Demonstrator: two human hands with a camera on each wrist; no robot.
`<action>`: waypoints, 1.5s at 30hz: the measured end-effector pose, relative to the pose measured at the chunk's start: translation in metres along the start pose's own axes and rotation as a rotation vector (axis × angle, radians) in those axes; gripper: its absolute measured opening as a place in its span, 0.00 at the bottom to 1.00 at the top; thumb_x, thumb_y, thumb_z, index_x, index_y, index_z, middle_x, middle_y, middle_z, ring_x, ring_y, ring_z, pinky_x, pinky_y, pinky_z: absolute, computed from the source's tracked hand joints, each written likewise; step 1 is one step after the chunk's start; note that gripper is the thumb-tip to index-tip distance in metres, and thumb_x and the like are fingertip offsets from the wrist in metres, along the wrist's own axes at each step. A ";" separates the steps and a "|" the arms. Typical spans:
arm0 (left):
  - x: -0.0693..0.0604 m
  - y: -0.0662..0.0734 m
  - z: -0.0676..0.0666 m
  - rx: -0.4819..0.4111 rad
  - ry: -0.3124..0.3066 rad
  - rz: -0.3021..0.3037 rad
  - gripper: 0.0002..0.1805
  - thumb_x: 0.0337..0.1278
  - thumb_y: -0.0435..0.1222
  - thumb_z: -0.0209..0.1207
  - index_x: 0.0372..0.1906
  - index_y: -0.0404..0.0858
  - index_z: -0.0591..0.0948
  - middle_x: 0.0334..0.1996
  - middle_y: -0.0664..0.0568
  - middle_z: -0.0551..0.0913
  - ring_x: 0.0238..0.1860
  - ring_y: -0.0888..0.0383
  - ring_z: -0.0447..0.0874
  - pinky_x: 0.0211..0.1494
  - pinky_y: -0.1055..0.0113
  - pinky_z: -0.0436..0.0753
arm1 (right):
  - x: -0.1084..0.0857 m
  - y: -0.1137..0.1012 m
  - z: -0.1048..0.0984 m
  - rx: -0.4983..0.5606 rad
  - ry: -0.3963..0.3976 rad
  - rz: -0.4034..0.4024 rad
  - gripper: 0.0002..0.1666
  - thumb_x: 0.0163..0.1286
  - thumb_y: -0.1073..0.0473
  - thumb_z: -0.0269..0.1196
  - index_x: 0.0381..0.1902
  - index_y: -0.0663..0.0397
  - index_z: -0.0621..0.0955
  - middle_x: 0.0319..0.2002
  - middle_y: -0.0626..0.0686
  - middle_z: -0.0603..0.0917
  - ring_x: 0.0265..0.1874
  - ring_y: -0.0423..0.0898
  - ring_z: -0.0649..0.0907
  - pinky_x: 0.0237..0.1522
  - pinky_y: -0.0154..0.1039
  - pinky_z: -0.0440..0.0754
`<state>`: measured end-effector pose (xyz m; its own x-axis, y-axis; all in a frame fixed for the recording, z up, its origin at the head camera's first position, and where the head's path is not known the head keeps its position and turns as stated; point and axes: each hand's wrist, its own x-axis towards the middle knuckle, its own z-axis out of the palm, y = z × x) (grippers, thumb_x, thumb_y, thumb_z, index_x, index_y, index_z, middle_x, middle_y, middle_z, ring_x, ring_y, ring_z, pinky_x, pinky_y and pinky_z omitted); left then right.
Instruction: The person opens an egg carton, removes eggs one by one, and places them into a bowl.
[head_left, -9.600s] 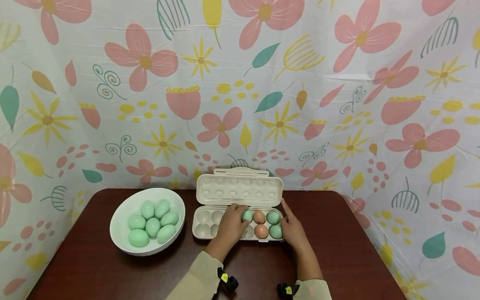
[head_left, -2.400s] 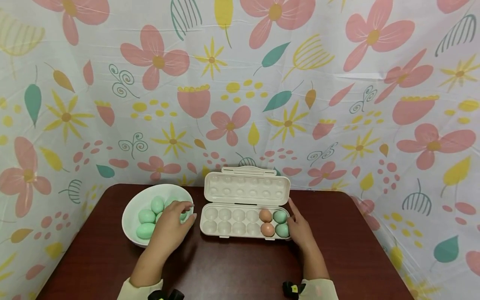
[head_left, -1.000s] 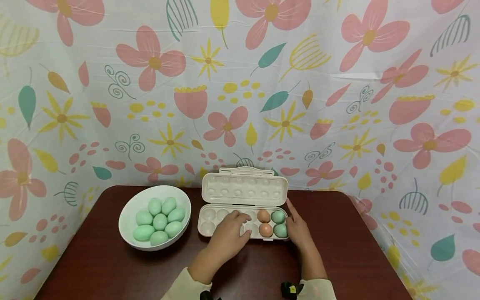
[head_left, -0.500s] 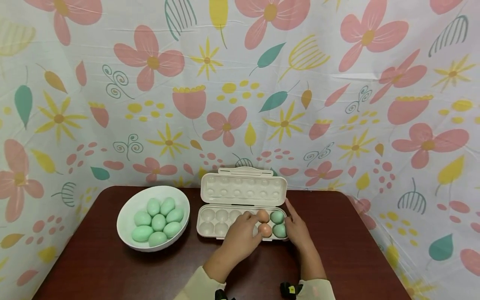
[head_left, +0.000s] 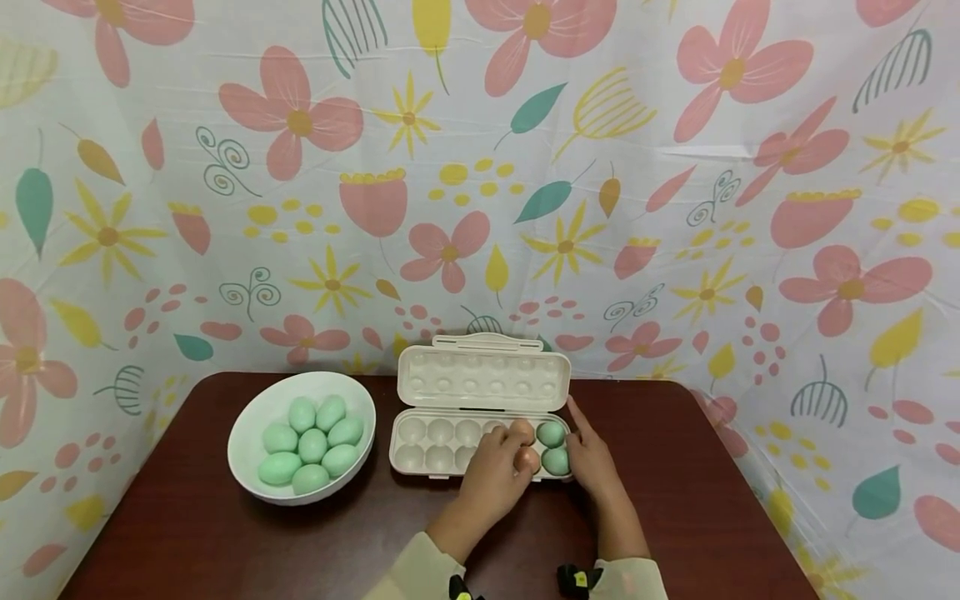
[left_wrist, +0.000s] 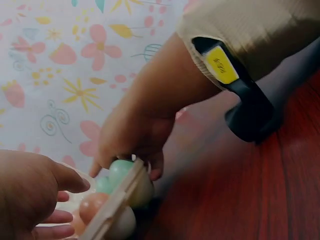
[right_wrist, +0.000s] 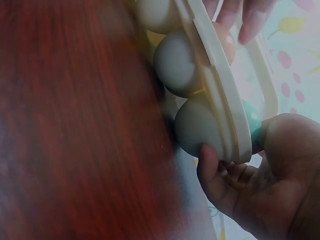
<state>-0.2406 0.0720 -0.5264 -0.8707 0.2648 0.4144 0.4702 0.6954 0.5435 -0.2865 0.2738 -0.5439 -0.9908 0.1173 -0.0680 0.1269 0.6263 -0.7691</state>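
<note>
An open cream egg carton [head_left: 483,362] stands on the table, its lid tilted back. Two green eggs [head_left: 556,461] fill its right end, with two brown eggs [head_left: 528,460] beside them; the cups further left hold none. My left hand [head_left: 491,479] reaches over the carton, fingers and thumb parted about the brown eggs. In the left wrist view its thumb and fingers are spread, with a brown egg [left_wrist: 92,206] just beyond them; contact is unclear. My right hand [head_left: 596,467] grips the carton's right end, its digits curled round the rim in the right wrist view.
A white bowl [head_left: 242,467] with several pale green eggs [head_left: 311,446] stands left of the carton on the dark red-brown table [head_left: 315,550]. Behind the table hangs a flowered cloth [head_left: 450,167].
My left hand let go of a green egg into the bowl, then moved right over the carton to the brown eggs. My right hand stays at the carton's right end.
</note>
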 end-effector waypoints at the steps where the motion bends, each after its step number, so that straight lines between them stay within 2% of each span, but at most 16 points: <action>1: 0.000 -0.001 0.003 0.003 0.005 -0.002 0.16 0.59 0.38 0.68 0.51 0.40 0.85 0.42 0.49 0.80 0.41 0.54 0.79 0.39 0.67 0.80 | 0.000 0.000 0.000 -0.012 0.002 -0.002 0.37 0.78 0.56 0.45 0.80 0.24 0.55 0.33 0.54 0.77 0.34 0.49 0.79 0.38 0.39 0.79; 5: -0.001 -0.004 0.013 0.028 0.016 0.000 0.18 0.59 0.42 0.68 0.53 0.41 0.84 0.44 0.48 0.81 0.43 0.51 0.81 0.40 0.63 0.82 | -0.001 -0.002 -0.001 -0.045 0.015 -0.013 0.37 0.78 0.58 0.45 0.80 0.26 0.55 0.29 0.52 0.76 0.33 0.48 0.77 0.40 0.40 0.76; 7: -0.001 -0.005 0.017 0.043 0.018 0.005 0.19 0.59 0.43 0.69 0.54 0.42 0.84 0.44 0.47 0.82 0.42 0.51 0.81 0.40 0.62 0.82 | -0.001 -0.003 -0.001 -0.052 0.016 -0.013 0.37 0.78 0.58 0.45 0.80 0.26 0.55 0.27 0.51 0.74 0.29 0.48 0.75 0.40 0.40 0.74; 16: 0.001 -0.006 0.022 0.054 -0.007 0.020 0.19 0.60 0.41 0.68 0.55 0.42 0.84 0.46 0.47 0.82 0.42 0.51 0.80 0.40 0.64 0.81 | -0.002 -0.002 0.000 -0.041 0.014 -0.008 0.37 0.78 0.57 0.45 0.80 0.24 0.55 0.28 0.52 0.75 0.27 0.47 0.74 0.38 0.39 0.74; 30: 0.002 -0.004 0.017 0.041 -0.014 0.018 0.18 0.59 0.41 0.69 0.54 0.42 0.85 0.44 0.48 0.83 0.41 0.51 0.80 0.42 0.63 0.81 | -0.002 -0.001 0.001 -0.021 0.032 -0.019 0.37 0.77 0.57 0.46 0.80 0.27 0.57 0.27 0.52 0.74 0.25 0.47 0.74 0.33 0.38 0.75; 39: 0.002 -0.004 0.014 0.061 -0.029 0.021 0.19 0.59 0.43 0.69 0.54 0.43 0.86 0.45 0.48 0.84 0.43 0.51 0.81 0.41 0.64 0.81 | -0.002 -0.003 0.000 -0.023 0.014 -0.008 0.37 0.77 0.57 0.46 0.80 0.26 0.56 0.28 0.52 0.74 0.24 0.47 0.74 0.32 0.38 0.75; 45: 0.002 -0.004 0.009 0.040 -0.009 0.005 0.20 0.59 0.45 0.69 0.54 0.43 0.86 0.44 0.49 0.83 0.43 0.53 0.82 0.41 0.64 0.82 | -0.003 -0.003 0.000 -0.015 0.012 -0.017 0.37 0.77 0.58 0.46 0.80 0.27 0.56 0.29 0.53 0.76 0.25 0.47 0.76 0.32 0.38 0.76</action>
<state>-0.2456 0.0761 -0.5346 -0.8696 0.2744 0.4105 0.4687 0.7202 0.5115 -0.2843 0.2717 -0.5412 -0.9921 0.1158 -0.0478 0.1113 0.6396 -0.7607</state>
